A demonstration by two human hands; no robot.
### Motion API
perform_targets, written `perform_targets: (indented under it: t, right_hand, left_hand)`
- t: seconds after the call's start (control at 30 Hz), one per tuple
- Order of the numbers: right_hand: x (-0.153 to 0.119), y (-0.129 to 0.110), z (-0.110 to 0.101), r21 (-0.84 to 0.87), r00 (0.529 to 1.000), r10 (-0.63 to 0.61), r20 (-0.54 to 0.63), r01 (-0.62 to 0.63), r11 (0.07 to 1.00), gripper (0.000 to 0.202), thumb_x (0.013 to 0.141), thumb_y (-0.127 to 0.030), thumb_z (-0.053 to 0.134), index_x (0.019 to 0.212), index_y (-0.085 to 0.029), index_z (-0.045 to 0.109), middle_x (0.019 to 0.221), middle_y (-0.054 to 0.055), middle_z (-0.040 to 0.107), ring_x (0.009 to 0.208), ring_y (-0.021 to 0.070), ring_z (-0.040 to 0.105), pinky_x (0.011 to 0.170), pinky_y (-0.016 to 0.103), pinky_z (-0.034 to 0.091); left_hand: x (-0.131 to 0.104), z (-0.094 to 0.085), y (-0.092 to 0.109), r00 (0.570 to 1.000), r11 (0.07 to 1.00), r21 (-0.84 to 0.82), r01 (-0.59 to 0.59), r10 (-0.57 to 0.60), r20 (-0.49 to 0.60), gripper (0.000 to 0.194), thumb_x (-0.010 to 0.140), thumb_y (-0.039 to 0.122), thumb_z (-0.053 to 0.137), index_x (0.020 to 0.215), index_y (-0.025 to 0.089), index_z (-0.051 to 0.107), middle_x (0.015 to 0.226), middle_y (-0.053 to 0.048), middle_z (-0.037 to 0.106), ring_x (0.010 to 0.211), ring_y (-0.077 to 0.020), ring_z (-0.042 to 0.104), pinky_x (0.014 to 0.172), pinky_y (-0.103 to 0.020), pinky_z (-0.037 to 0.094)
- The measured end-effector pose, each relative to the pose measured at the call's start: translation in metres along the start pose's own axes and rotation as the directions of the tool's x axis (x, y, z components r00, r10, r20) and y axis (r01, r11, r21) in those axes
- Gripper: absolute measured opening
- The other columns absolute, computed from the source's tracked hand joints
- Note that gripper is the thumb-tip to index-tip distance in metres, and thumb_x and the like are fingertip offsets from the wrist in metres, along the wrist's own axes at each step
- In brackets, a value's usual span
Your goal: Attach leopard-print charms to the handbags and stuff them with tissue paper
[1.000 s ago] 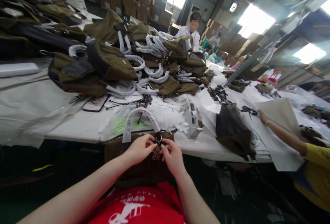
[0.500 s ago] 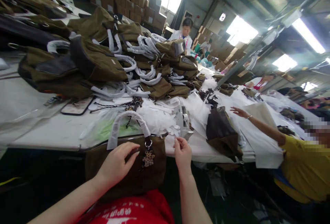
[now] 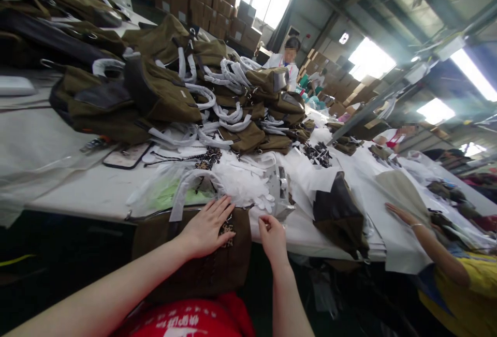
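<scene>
An olive-brown bag (image 3: 166, 244) hangs at the table's front edge against my body, its handle (image 3: 179, 197) wrapped in white and standing up. My left hand (image 3: 207, 225) lies on the bag's upper front with fingers spread, partly covering a leopard-print charm (image 3: 227, 236) by the handle's base. Just right of the bag, my right hand (image 3: 272, 231) has its thumb and forefinger pinched together; anything between them is too small to make out. White tags (image 3: 248, 184) lie heaped behind the bag, with leopard-print cords (image 3: 207, 158) beyond them.
Brown bags (image 3: 163, 88) with wrapped handles are piled across the table (image 3: 77, 187). A phone (image 3: 126, 156) lies at left, a clear holder (image 3: 277, 181) right of the tags. Another bag (image 3: 337, 213) stands farther right, near a co-worker's hand (image 3: 402, 214) on grey-white sheets.
My left hand has moved right, from a curled pose beside the charm to lying spread over it. The co-worker's hand at right has come down onto the sheets.
</scene>
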State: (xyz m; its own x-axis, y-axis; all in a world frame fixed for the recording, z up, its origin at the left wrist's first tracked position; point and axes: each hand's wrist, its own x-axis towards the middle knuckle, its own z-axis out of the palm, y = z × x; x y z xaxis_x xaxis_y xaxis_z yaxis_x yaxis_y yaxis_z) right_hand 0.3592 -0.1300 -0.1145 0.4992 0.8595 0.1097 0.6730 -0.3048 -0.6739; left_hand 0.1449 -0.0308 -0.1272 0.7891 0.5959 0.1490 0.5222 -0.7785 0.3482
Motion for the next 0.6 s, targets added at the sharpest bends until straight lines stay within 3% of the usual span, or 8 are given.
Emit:
perform_targets:
  t: [0.17, 0.37, 0.6]
  right_hand:
    - [0.001, 0.005, 0.011, -0.313, 1.0, -0.006, 0.019, 0.012, 0.95, 0.038, 0.084, -0.024, 0.054, 0.12, -0.015, 0.063, 0.094, 0.01, 0.07, 0.086, 0.0238, 0.067, 0.077, 0.03, 0.048]
    - [0.014, -0.001, 0.014, -0.506, 0.998, -0.002, 0.058, 0.032, 0.862, 0.02, 0.088, -0.025, 0.055, 0.099, -0.023, 0.073, 0.096, 0.007, 0.069, 0.08, 0.0199, 0.067, 0.069, 0.027, 0.045]
    - [0.014, 0.0, -0.001, -0.523, 0.996, -0.062, 0.067, 0.088, 0.848, 0.021, 0.091, -0.027, 0.055, 0.096, -0.025, 0.075, 0.095, 0.005, 0.07, 0.081, 0.017, 0.066, 0.069, 0.025, 0.044]
  left_hand:
    - [-0.01, 0.0, -0.004, 1.0, 0.999, -0.042, 0.005, -0.005, -0.001, 0.073, 0.09, 0.062, 0.039, 0.148, 0.019, 0.034, 0.158, -0.01, 0.026, 0.146, -0.0236, 0.021, 0.119, -0.04, 0.014]
    - [-0.015, -0.005, -0.003, 0.999, 0.998, -0.059, 0.028, -0.026, 0.036, 0.073, 0.089, 0.061, 0.042, 0.148, 0.019, 0.033, 0.159, -0.009, 0.023, 0.147, -0.023, 0.019, 0.119, -0.04, 0.015]
    - [-0.017, 0.003, -0.007, 0.999, 0.999, -0.048, -0.004, 0.002, -0.037, 0.07, 0.09, 0.061, 0.04, 0.147, 0.02, 0.036, 0.159, -0.008, 0.027, 0.146, -0.0234, 0.022, 0.119, -0.041, 0.016]
